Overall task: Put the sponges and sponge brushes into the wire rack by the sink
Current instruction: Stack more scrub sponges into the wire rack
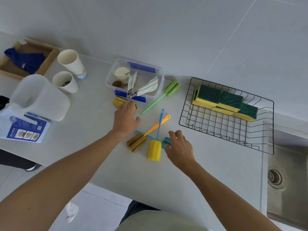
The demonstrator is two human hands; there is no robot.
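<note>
Left hand [126, 118] rests open on a yellow sponge [118, 102]; right hand [180, 148] open, touching the blue brush [166, 141] (wire rack [216, 130] holds sponges).

I see a black wire rack [228, 129] holding yellow sponges [225, 102] with dark green tops, on a pale grey counter [93, 160]. Brushes: one lime green [170, 89], one with orange handle and brown head [141, 139], one with blue handle and yellow head [155, 147]. Clear box [135, 80] with blue clips, white cups [70, 70], blue cloth [25, 60] in a tan tray [48, 62].
</note>
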